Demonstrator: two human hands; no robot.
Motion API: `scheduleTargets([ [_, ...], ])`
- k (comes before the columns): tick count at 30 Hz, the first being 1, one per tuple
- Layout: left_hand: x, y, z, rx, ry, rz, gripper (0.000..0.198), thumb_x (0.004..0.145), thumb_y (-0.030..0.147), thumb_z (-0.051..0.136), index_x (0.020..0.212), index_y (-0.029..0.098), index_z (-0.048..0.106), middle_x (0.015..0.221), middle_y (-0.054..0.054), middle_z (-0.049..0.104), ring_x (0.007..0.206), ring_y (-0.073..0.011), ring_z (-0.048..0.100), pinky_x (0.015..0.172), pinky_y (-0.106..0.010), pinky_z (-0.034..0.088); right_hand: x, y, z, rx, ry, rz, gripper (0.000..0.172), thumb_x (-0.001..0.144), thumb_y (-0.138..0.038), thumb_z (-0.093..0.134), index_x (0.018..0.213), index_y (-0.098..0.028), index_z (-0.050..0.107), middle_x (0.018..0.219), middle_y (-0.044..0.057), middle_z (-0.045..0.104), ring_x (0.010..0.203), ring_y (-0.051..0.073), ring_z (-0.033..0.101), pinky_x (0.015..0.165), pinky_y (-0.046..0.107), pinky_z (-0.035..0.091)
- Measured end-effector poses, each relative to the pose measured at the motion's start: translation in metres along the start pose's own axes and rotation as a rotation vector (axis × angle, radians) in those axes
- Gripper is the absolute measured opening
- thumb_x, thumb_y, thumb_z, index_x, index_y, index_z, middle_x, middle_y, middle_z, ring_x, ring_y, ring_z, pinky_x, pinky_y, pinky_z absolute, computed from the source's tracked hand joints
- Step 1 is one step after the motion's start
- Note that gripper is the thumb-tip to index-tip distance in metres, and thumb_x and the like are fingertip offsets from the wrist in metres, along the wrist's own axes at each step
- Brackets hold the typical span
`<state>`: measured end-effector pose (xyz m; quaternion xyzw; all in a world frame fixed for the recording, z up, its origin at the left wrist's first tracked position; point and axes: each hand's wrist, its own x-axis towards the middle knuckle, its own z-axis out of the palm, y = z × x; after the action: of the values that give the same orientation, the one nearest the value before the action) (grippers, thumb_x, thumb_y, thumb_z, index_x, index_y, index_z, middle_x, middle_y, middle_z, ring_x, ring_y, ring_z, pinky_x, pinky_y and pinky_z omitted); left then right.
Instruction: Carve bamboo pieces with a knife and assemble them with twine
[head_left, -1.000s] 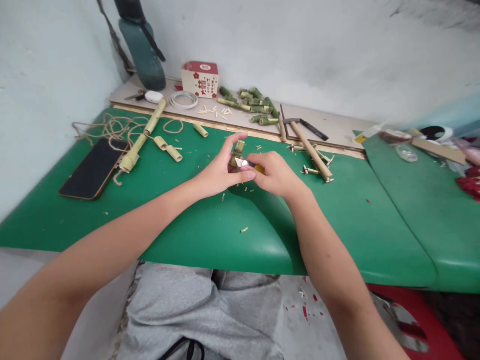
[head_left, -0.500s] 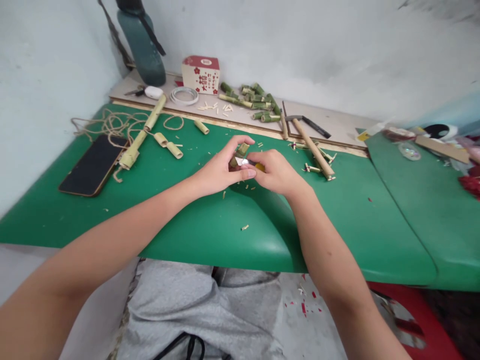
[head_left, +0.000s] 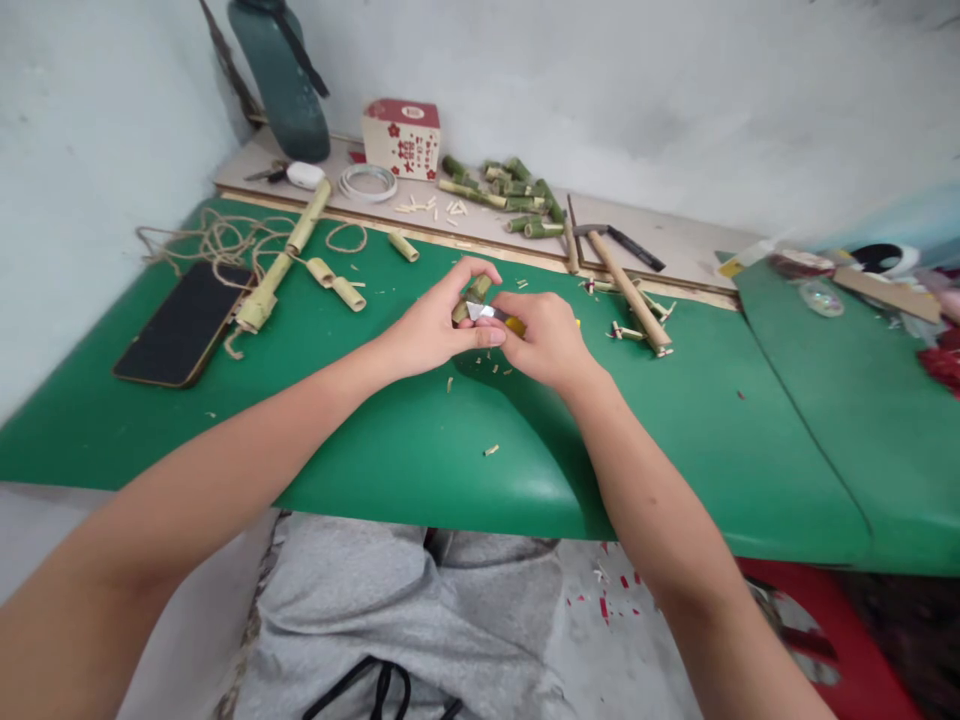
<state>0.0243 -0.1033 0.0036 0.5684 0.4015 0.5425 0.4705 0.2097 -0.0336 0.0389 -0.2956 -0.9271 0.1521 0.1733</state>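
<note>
A short piece of green bamboo (head_left: pixel 480 288) is gripped in my left hand (head_left: pixel 435 325), between the curled fingers and the thumb. My right hand (head_left: pixel 549 335) is closed round a utility knife (head_left: pixel 514 325) with a yellow handle, mostly hidden by the fingers. Its metal blade points left and lies against the bamboo. The left thumb reaches across beneath the blade, close to my right fingers. Small bamboo shavings (head_left: pixel 491 450) are scattered on the green table mat (head_left: pixel 420 450) under and around both hands.
Left lie a phone (head_left: pixel 184 325), twine (head_left: pixel 217 240) and a jointed bamboo stick (head_left: pixel 289 260). Along the back stand a bottle (head_left: pixel 281 85) and a box (head_left: pixel 403 140) beside cut bamboo pieces (head_left: pixel 525 200). A hammer (head_left: pixel 630 290) rests at right over small bamboo assemblies.
The knife blade has shifted slightly up and left against the bamboo, and its face shows at a different angle. Both hands keep their holds; the whole view has moved slightly.
</note>
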Motion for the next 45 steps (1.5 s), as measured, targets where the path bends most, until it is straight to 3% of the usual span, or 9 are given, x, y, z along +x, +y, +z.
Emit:
scheduleTargets([
  [4, 0.0, 0.0, 0.004, -0.002, 0.05, -0.006, 0.058, 0.077, 0.027, 0.091, 0.122, 0.029, 0.054, 0.072, 0.009, 0.047, 0.057, -0.0079, 0.047, 0.059, -0.023, 0.035, 0.002, 0.003, 0.003, 0.038, 0.04, 0.001, 0.056, 0.102, -0.07, 0.043, 0.078, -0.022, 0.058, 0.066, 0.003, 0.057, 0.063, 0.017, 0.041, 0.064, 0.032, 0.023],
  [11, -0.002, -0.007, 0.011, -0.006, 0.072, -0.02, 0.075, 0.076, 0.038, 0.094, 0.134, 0.031, 0.047, 0.076, 0.008, 0.05, 0.065, -0.0107, 0.055, 0.063, -0.024, 0.043, 0.002, 0.008, -0.003, 0.128, -0.041, -0.044, 0.057, 0.101, -0.071, 0.046, 0.074, -0.022, 0.057, 0.065, 0.001, 0.054, 0.063, 0.016, 0.04, 0.064, 0.032, 0.024],
  [20, 0.0, -0.017, 0.008, 0.014, 0.096, -0.006, 0.092, 0.074, 0.045, 0.094, 0.146, 0.035, 0.039, 0.098, 0.001, 0.062, 0.085, -0.0164, 0.07, 0.08, -0.032, 0.058, 0.002, 0.008, -0.003, 0.126, -0.04, -0.041, 0.058, 0.103, -0.072, 0.044, 0.074, -0.022, 0.052, 0.065, 0.001, 0.053, 0.064, 0.016, 0.039, 0.064, 0.032, 0.023],
  [32, 0.0, -0.017, 0.01, -0.002, 0.129, -0.01, 0.076, 0.081, 0.037, 0.09, 0.142, 0.032, 0.044, 0.092, 0.003, 0.062, 0.076, -0.0119, 0.064, 0.075, -0.026, 0.054, 0.003, 0.009, 0.002, 0.111, 0.039, 0.026, 0.051, 0.103, -0.067, 0.047, 0.081, -0.023, 0.058, 0.07, 0.002, 0.057, 0.066, 0.018, 0.042, 0.065, 0.033, 0.025],
  [38, 0.001, -0.013, 0.004, 0.065, 0.165, -0.012, 0.048, 0.102, 0.049, 0.066, 0.142, 0.033, 0.048, 0.094, 0.0, 0.066, 0.065, -0.0105, 0.058, 0.068, -0.027, 0.05, 0.005, 0.022, -0.001, 0.101, 0.192, 0.1, 0.046, 0.1, -0.066, 0.055, 0.083, -0.023, 0.058, 0.073, 0.002, 0.06, 0.068, 0.019, 0.047, 0.065, 0.033, 0.029],
  [42, 0.004, -0.002, -0.004, 0.114, 0.235, 0.002, 0.037, 0.107, 0.045, 0.054, 0.141, 0.032, 0.053, 0.096, -0.002, 0.072, 0.073, -0.0144, 0.064, 0.076, -0.031, 0.055, 0.006, 0.032, 0.0, 0.069, 0.269, 0.132, 0.038, 0.094, -0.06, 0.067, 0.086, -0.024, 0.059, 0.076, 0.002, 0.063, 0.07, 0.02, 0.05, 0.066, 0.033, 0.033],
  [45, 0.006, 0.005, -0.009, 0.175, 0.272, -0.006, 0.035, 0.104, 0.037, 0.057, 0.138, 0.029, 0.057, 0.097, -0.004, 0.075, 0.084, -0.0171, 0.069, 0.085, -0.034, 0.058, 0.007, 0.03, 0.004, 0.06, 0.229, 0.124, 0.032, 0.095, -0.054, 0.067, 0.088, -0.024, 0.06, 0.076, 0.002, 0.063, 0.068, 0.02, 0.048, 0.065, 0.033, 0.032],
])
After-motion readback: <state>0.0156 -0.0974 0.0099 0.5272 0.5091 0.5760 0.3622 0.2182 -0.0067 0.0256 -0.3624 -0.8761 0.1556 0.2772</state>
